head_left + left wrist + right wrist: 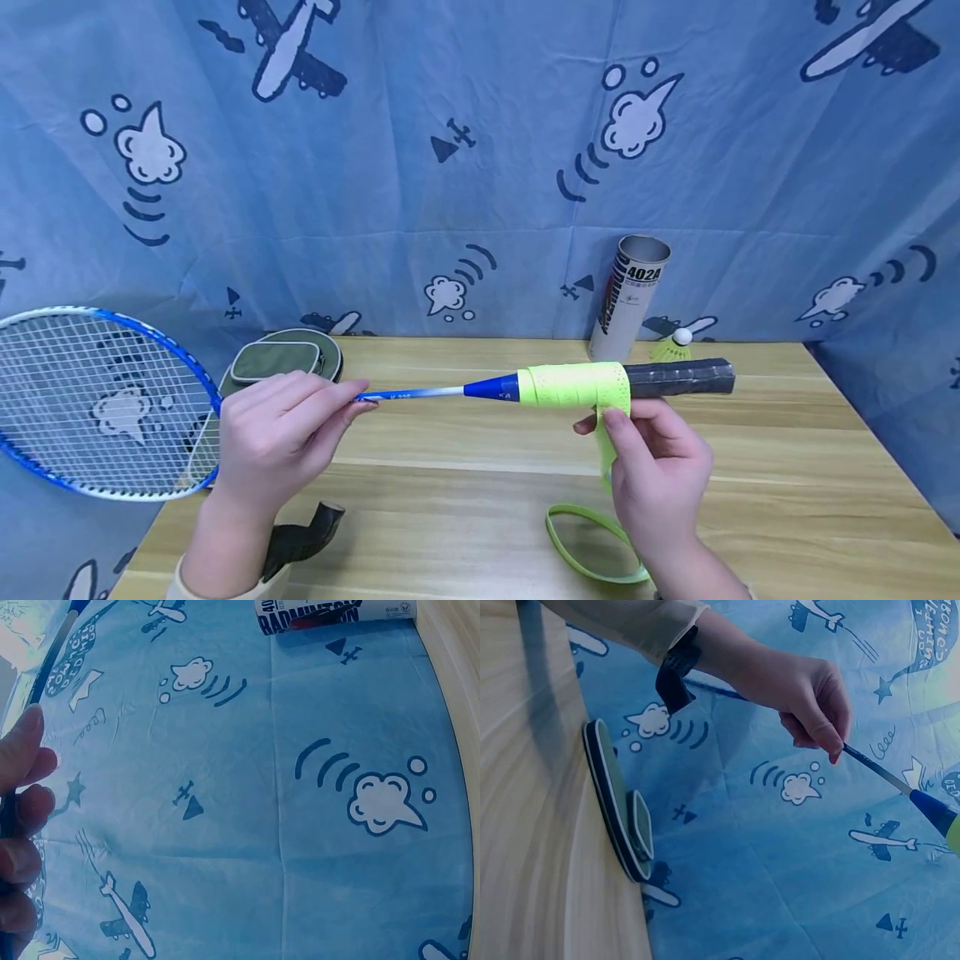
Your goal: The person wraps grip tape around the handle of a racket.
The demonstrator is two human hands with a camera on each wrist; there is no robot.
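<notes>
A blue and white badminton racket (491, 388) is held level above the table, its strung head at the left. My left hand (281, 433) pinches the thin shaft between thumb and fingers, as the right wrist view also shows. Neon yellow overgrip tape (573, 386) is wrapped round the handle part next to the blue cone; the black handle end (678, 377) is uncovered. At the edge of the wrap my right hand (663, 475) pinches the tape between thumb and fingers, and a loose length hangs down. A yellow-green loop (558, 546) lies below, partly behind the right wrist.
On the wooden table (450, 500), a shuttlecock tube (633, 296) stands at the back, beside a yellow shuttlecock (671, 346). A green case (277, 358) lies at back left, partly behind the racket head and left hand. A patterned blue curtain (480, 167) closes off the back.
</notes>
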